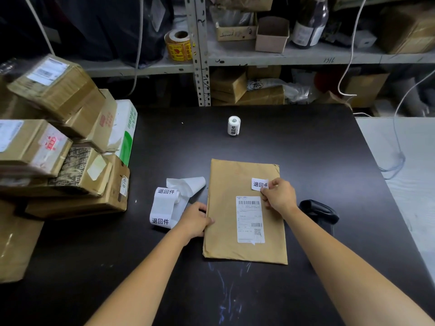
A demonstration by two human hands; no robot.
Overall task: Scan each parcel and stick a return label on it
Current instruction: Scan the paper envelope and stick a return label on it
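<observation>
Your right hand (pixel 279 196) pinches a return label (pixel 259 184) over the brown envelope (pixel 223 208), above its shipping label (pixel 249 220). Your left hand (pixel 195 220) grips the envelope's left edge.

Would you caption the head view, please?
The right hand pinches a return label over the envelope the left hand holds.

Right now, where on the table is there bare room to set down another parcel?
Bare table between the roll and the envelope, and right of the scanner. Crowded on the left: stacked boxes and the label strip beside the left hand.
</observation>
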